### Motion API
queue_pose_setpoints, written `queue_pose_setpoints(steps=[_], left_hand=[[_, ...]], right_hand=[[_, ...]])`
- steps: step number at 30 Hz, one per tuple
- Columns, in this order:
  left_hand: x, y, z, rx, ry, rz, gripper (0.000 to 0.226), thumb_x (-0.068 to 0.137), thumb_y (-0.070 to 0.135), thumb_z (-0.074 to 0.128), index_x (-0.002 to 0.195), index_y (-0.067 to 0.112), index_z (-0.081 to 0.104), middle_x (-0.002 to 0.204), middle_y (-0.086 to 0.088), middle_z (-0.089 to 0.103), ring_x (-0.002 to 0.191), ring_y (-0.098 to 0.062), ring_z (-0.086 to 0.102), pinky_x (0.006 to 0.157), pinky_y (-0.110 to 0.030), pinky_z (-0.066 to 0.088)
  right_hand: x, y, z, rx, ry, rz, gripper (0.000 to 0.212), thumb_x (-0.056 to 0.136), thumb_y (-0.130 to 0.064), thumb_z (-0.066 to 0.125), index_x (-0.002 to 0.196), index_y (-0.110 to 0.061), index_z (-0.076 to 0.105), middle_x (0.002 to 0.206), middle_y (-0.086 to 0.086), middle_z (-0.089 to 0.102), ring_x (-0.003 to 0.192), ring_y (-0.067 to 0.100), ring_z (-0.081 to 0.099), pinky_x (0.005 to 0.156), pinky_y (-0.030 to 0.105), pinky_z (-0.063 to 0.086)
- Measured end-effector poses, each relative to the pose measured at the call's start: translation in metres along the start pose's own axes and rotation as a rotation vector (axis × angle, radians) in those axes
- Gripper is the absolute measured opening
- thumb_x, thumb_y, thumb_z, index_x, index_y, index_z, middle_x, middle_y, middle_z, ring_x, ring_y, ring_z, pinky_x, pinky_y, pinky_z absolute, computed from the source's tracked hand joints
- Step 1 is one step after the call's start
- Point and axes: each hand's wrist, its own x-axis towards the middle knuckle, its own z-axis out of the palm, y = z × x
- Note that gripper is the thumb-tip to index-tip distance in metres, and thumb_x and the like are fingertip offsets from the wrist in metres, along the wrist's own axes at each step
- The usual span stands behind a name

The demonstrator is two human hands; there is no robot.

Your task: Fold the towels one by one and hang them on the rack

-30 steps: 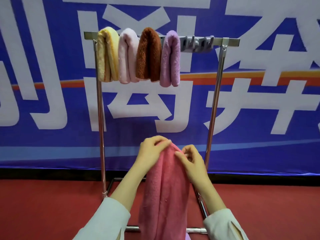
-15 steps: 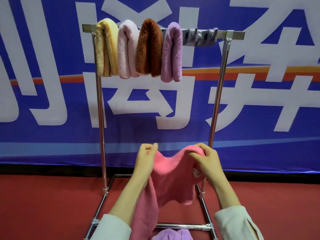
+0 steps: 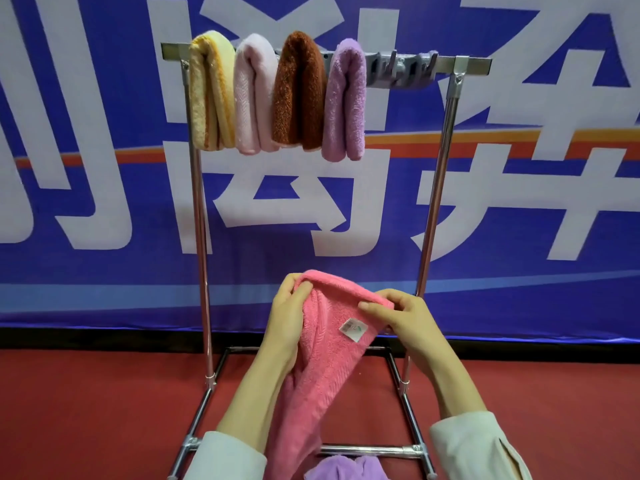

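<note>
Fingers: the left hand (image 3: pixel 287 317) curls its fingers (image 3: pixel 300 288) over the top fold of the pink towel (image 3: pixel 322 375). The right hand (image 3: pixel 412 323) pinches the same edge at its right end.
Look: terry, doubled over, with a small white tag (image 3: pixel 353 329) showing.
Axis: it hangs lengthwise, fold uppermost, low in front of the rack (image 3: pixel 433 202), between the posts.
Around: a yellow towel (image 3: pixel 207 91), pale pink towel (image 3: pixel 251 95), brown towel (image 3: pixel 299 91) and lilac towel (image 3: pixel 346 98) hang side by side on the top bar, with grey hooks (image 3: pixel 401 71) just to their right. A purple cloth (image 3: pixel 346 469) lies at the bottom edge.
</note>
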Motion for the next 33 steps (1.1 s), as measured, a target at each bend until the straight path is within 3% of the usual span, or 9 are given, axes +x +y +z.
queue_pose_setpoints(steps=[8, 11, 14, 19, 22, 24, 28, 31, 33], left_hand=[[0.002, -0.013, -0.002, 0.161, -0.15, -0.139, 0.017, 0.076, 0.012, 0.07, 0.079, 0.015, 0.053, 0.065, 0.0, 0.056, 0.06, -0.013, 0.052, 0.064, -0.029, 0.041], [-0.001, -0.015, -0.003, 0.155, -0.254, -0.208, 0.028, 0.066, 0.013, 0.077, 0.089, 0.01, 0.063, 0.077, -0.003, 0.065, 0.07, -0.013, 0.06, 0.07, -0.025, 0.047], [-0.002, -0.017, -0.005, 0.223, -0.247, -0.14, 0.008, 0.078, 0.008, 0.074, 0.085, 0.011, 0.07, 0.076, 0.003, 0.066, 0.076, -0.008, 0.057, 0.076, -0.02, 0.043], [-0.001, -0.013, -0.005, 0.105, -0.209, 0.018, 0.006, 0.081, 0.005, 0.07, 0.085, 0.009, 0.072, 0.085, 0.0, 0.072, 0.08, -0.003, 0.061, 0.08, -0.012, 0.044], [-0.002, -0.01, -0.003, 0.099, -0.216, 0.071, 0.01, 0.08, 0.001, 0.07, 0.088, 0.005, 0.072, 0.084, -0.001, 0.072, 0.078, -0.004, 0.063, 0.073, -0.013, 0.047], [0.0, -0.011, -0.005, 0.2, -0.197, 0.099, 0.009, 0.078, 0.004, 0.073, 0.086, 0.009, 0.072, 0.08, 0.004, 0.069, 0.073, -0.001, 0.059, 0.071, -0.011, 0.045], [0.007, -0.024, -0.018, 0.468, -0.211, 0.026, 0.015, 0.083, 0.028, 0.072, 0.078, 0.014, 0.072, 0.073, 0.009, 0.064, 0.069, -0.003, 0.053, 0.071, -0.021, 0.042], [0.006, -0.028, -0.023, 0.505, -0.272, -0.034, 0.023, 0.087, 0.033, 0.067, 0.075, 0.013, 0.071, 0.07, 0.01, 0.063, 0.068, -0.003, 0.052, 0.072, -0.026, 0.04], [0.005, -0.027, -0.021, 0.454, -0.193, 0.041, 0.018, 0.086, 0.03, 0.068, 0.078, 0.015, 0.072, 0.072, 0.01, 0.066, 0.07, -0.003, 0.054, 0.074, -0.025, 0.042]], right_hand=[[0.008, 0.003, 0.004, 0.589, 0.162, 0.129, 0.011, 0.097, -0.017, 0.054, 0.096, -0.01, 0.063, 0.084, 0.007, 0.067, 0.077, 0.016, 0.063, 0.075, 0.033, 0.053], [0.007, 0.005, 0.008, 0.457, 0.242, 0.089, 0.013, 0.099, -0.017, 0.052, 0.095, -0.014, 0.063, 0.089, 0.007, 0.064, 0.078, 0.014, 0.061, 0.076, 0.03, 0.05], [0.005, 0.002, 0.013, 0.286, 0.254, 0.056, 0.015, 0.099, -0.022, 0.052, 0.098, -0.017, 0.065, 0.096, 0.003, 0.062, 0.081, 0.011, 0.057, 0.076, 0.026, 0.047], [-0.006, -0.006, 0.012, -0.007, -0.054, -0.027, 0.029, 0.08, -0.026, 0.076, 0.106, -0.02, 0.066, 0.104, -0.008, 0.067, 0.094, -0.01, 0.059, 0.077, 0.007, 0.045], [-0.008, -0.001, 0.017, -0.178, -0.154, -0.069, 0.018, 0.081, -0.025, 0.076, 0.093, -0.013, 0.069, 0.082, 0.0, 0.066, 0.078, 0.004, 0.057, 0.076, 0.023, 0.045], [-0.007, 0.0, 0.017, -0.08, -0.04, -0.083, 0.012, 0.089, -0.021, 0.067, 0.09, -0.01, 0.069, 0.082, 0.009, 0.064, 0.078, 0.009, 0.056, 0.077, 0.03, 0.044], [-0.004, -0.001, 0.007, 0.256, 0.137, -0.03, 0.015, 0.095, -0.021, 0.057, 0.083, -0.024, 0.066, 0.081, -0.001, 0.062, 0.077, 0.01, 0.055, 0.071, 0.028, 0.043], [-0.001, 0.001, 0.008, 0.439, 0.175, 0.031, 0.018, 0.098, -0.021, 0.053, 0.083, -0.022, 0.062, 0.077, 0.0, 0.058, 0.072, 0.012, 0.053, 0.068, 0.029, 0.044], [0.0, 0.0, 0.011, 0.519, 0.226, 0.074, 0.014, 0.098, -0.017, 0.052, 0.088, -0.017, 0.061, 0.076, -0.001, 0.061, 0.069, 0.01, 0.057, 0.066, 0.025, 0.048]])
